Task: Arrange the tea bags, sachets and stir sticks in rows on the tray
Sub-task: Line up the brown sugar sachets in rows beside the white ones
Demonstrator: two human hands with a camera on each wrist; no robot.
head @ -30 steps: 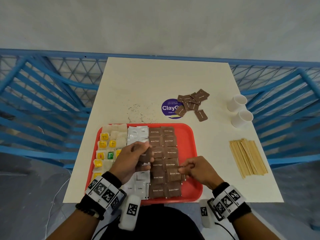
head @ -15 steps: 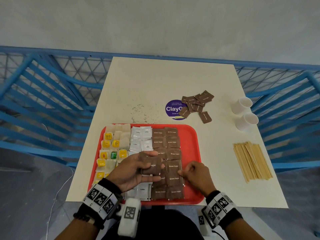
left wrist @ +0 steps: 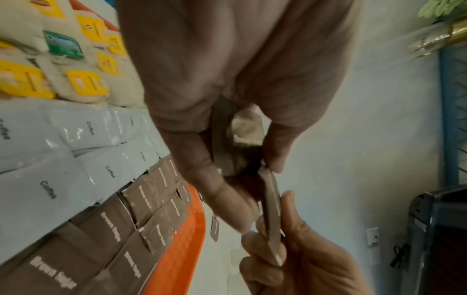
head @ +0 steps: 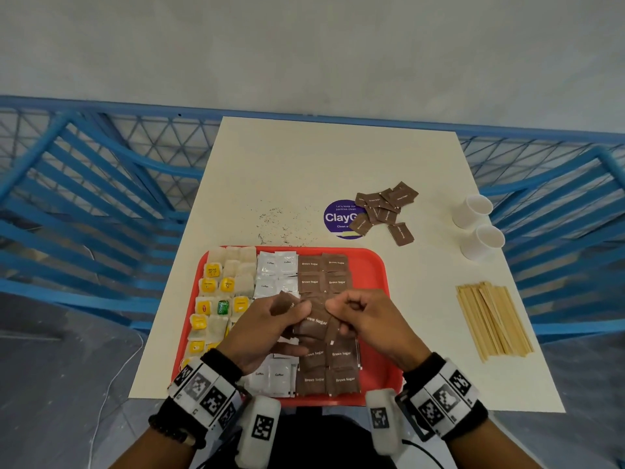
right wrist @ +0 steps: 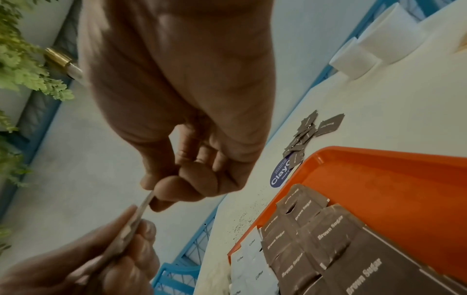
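Both hands meet above the tray's brown column. The left hand grips a small stack of brown sachets, long axis running away from the person. The right hand, earlier down on the tray, now pinches one sachet off the stack; the wrist views show it edge-on.
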